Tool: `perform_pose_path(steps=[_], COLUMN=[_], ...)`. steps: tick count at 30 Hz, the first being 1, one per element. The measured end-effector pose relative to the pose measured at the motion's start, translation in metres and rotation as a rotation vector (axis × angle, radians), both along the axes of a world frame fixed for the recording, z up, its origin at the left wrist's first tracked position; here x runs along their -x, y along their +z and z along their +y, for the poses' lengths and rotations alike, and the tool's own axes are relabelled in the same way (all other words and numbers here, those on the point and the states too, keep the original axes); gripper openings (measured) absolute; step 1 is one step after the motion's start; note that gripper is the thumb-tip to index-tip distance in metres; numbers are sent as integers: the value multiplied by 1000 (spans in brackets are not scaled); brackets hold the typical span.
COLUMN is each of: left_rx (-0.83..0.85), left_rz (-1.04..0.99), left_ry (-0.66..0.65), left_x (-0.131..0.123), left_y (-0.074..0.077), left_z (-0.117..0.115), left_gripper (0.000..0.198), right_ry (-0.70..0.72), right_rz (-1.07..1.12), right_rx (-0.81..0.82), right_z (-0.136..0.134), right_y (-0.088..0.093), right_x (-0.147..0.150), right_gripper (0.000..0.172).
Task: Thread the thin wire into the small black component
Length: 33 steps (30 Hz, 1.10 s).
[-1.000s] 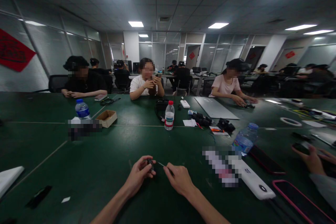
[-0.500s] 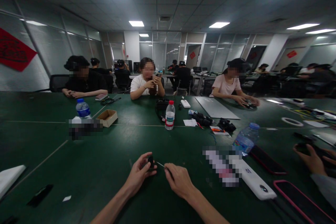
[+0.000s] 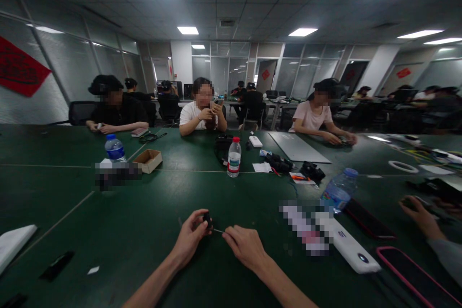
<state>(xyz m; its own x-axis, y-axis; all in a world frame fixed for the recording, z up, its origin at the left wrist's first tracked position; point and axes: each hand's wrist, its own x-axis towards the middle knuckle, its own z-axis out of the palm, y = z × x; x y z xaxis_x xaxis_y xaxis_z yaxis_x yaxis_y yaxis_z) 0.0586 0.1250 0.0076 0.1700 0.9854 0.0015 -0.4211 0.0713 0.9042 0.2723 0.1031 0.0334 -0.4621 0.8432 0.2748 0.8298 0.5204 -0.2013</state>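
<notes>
My left hand (image 3: 189,239) pinches a small black object (image 3: 207,219) between thumb and fingers, just above the green tabletop (image 3: 108,245). My right hand (image 3: 246,246) is a short way to its right and grips a thin metal pin (image 3: 217,230). The pin runs left toward the underside of the black object, and its tip seems to reach it. The fingers hide most of the object, so I cannot tell its exact form.
A white power bank (image 3: 355,250) and a pink-edged phone (image 3: 415,276) lie right of my hands. A co-worker's hand (image 3: 420,216) is at the right edge. A water bottle (image 3: 339,192), a cardboard box (image 3: 147,160), and seated people occupy the table's far side.
My right hand has shifted slightly left, and the pin now lies flatter, closer to the black object. The co-worker's hand at the right has moved lower and left.
</notes>
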Motion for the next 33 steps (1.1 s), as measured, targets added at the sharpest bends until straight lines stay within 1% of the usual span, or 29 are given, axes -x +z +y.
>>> perform_pose_path(steps=[8,13,19,24,29,33], left_rx=[-44,-78,-76,-109,-164,-155], left_rz=[65,74,101,123,168,187], left_ry=[-38,-58,-52,-68,-76,-86], left_x=[2,2,3,4,4,4], left_y=[5,6,4,4,7,9], left_z=[-3,-4,-3,-2,-3,-4], left_gripper=[51,47,48,42,37,39], right_ry=[-42,-46,-54,-53,-70,-84], right_rz=[-7,-31,-26,-49,-105,-95], right_rx=[34,34,62,73,41,22], right_z=[-2,-2,-2,-3,-2,-2], right_y=[6,8,11,14,11,8], right_x=[2,3,4,5,5,6], right_gripper=[53,51,49,49,47,47])
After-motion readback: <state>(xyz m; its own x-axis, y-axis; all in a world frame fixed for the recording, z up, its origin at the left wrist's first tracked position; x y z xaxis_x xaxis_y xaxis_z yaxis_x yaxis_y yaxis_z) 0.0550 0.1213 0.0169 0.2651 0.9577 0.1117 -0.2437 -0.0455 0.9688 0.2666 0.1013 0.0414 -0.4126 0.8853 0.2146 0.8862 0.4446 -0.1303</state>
